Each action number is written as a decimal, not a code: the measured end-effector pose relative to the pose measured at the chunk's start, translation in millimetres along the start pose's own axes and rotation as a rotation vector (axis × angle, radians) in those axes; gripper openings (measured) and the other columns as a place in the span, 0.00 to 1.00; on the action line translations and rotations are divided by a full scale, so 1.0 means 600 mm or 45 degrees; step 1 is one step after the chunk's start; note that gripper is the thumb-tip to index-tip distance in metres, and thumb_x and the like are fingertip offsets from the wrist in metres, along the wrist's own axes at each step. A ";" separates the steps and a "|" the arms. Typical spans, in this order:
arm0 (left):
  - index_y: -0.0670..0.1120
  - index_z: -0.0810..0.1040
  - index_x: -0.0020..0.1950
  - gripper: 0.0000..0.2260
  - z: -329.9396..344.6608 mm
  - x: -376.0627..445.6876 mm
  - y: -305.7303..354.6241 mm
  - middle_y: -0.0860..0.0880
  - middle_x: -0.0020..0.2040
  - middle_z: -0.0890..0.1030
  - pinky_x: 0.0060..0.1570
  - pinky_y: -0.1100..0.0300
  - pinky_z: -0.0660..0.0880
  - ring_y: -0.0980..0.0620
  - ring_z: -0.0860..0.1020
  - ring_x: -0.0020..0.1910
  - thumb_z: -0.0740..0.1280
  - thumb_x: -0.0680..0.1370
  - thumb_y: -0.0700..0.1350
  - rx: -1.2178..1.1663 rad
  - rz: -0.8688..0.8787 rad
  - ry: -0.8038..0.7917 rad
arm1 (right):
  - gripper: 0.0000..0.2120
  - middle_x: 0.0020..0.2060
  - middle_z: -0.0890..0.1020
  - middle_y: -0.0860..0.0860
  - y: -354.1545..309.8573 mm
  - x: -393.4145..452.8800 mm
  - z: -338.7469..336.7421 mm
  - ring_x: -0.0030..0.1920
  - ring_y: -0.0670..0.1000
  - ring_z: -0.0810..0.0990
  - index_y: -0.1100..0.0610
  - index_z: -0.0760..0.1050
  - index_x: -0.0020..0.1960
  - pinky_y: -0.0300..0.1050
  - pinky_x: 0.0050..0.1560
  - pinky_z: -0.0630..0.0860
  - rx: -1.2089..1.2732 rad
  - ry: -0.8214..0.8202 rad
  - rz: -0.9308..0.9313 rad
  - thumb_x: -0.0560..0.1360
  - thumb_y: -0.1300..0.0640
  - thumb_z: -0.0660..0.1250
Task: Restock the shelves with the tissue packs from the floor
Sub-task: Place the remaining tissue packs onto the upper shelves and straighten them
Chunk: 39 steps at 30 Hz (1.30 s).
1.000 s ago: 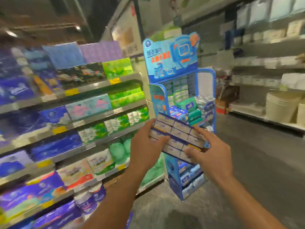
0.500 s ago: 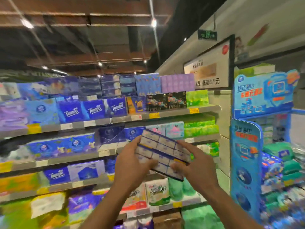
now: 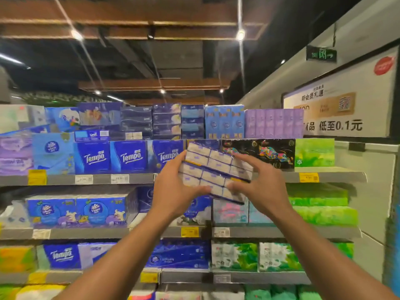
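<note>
Head view, restocking in progress. Both hands are raised in front of the shelving and clamped on one tissue pack (image 3: pixel 216 172), a wrapped block of small white-and-purple packets held tilted, its upper left corner highest. The left hand (image 3: pixel 175 191) grips the lower left edge, thumb across the near face; the right hand (image 3: pixel 260 187) grips the right side, fingers (image 3: pixel 244 160) spread along the upper edge. The pack is clear of every shelf, carried in the air at the height of the top shelf board (image 3: pixel 324 175) and in front of the gap between the blue Tempo boxes (image 3: pixel 129 156) and the black patterned box (image 3: pixel 259 151).

Judged stage: carry and approach, placement not yet made. The pack has left the floor but rests on nothing, so this item remains unfinished. The likely slot lies on the top board, behind or beside the pack, though the pack itself hides whether free space exists there. The shelf below (image 3: pixel 281 231) and the lower shelf (image 3: pixel 259 277) appear well filled across the visible width, as does the stacked top row (image 3: pixel 225 121).

The floor is out of view, so the number of packs left to lift cannot be told. Remaining for this item: level the pack, slide it into place, let go.
</note>
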<state>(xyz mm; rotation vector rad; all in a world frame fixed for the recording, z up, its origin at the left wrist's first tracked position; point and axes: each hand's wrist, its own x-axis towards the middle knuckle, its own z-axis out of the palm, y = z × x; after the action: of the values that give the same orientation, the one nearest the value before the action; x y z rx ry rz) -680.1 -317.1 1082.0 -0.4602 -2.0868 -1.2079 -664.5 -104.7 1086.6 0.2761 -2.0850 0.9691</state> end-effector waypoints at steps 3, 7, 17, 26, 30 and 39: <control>0.56 0.64 0.75 0.53 0.027 0.081 -0.043 0.55 0.64 0.75 0.62 0.47 0.74 0.53 0.74 0.62 0.84 0.53 0.55 0.078 0.029 -0.017 | 0.35 0.57 0.83 0.45 0.036 0.088 0.046 0.56 0.46 0.79 0.41 0.77 0.64 0.40 0.53 0.73 0.002 0.004 -0.027 0.58 0.51 0.83; 0.56 0.66 0.73 0.46 0.052 0.159 -0.107 0.53 0.62 0.74 0.60 0.56 0.71 0.52 0.74 0.61 0.83 0.59 0.47 0.080 0.131 -0.003 | 0.35 0.61 0.81 0.46 0.077 0.166 0.107 0.60 0.48 0.77 0.41 0.77 0.64 0.46 0.58 0.75 -0.011 -0.020 -0.006 0.58 0.50 0.84; 0.55 0.70 0.71 0.42 0.109 0.287 -0.251 0.53 0.62 0.77 0.61 0.48 0.74 0.51 0.75 0.61 0.83 0.60 0.49 -0.081 0.086 -0.090 | 0.19 0.53 0.83 0.41 0.141 0.288 0.212 0.51 0.45 0.81 0.39 0.80 0.55 0.47 0.48 0.79 -0.135 -0.001 0.034 0.65 0.36 0.73; 0.56 0.74 0.65 0.35 0.135 0.275 -0.271 0.53 0.57 0.78 0.51 0.69 0.73 0.64 0.77 0.51 0.82 0.61 0.45 -0.069 0.122 -0.042 | 0.31 0.62 0.79 0.45 0.179 0.385 0.241 0.57 0.52 0.79 0.39 0.76 0.61 0.56 0.54 0.80 -0.337 -0.275 -0.039 0.62 0.29 0.72; 0.58 0.73 0.55 0.30 0.152 0.262 -0.265 0.54 0.52 0.78 0.40 0.77 0.69 0.71 0.75 0.47 0.83 0.60 0.43 -0.023 0.126 -0.034 | 0.26 0.60 0.81 0.49 0.204 0.405 0.252 0.58 0.55 0.79 0.44 0.76 0.65 0.51 0.59 0.75 -0.599 -0.199 -0.190 0.69 0.38 0.73; 0.56 0.74 0.60 0.32 0.135 0.247 -0.289 0.58 0.54 0.79 0.52 0.50 0.79 0.57 0.78 0.54 0.83 0.60 0.49 0.027 0.090 -0.040 | 0.19 0.51 0.81 0.55 0.172 0.451 0.295 0.51 0.60 0.79 0.52 0.79 0.56 0.51 0.44 0.74 -1.134 -0.200 -0.290 0.74 0.39 0.67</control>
<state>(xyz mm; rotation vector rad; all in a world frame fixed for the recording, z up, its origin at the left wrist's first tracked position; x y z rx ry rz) -919.4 -339.7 1050.2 -0.5422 -2.0900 -1.1439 -994.3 -127.4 1164.1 0.1144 -2.3426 -0.1633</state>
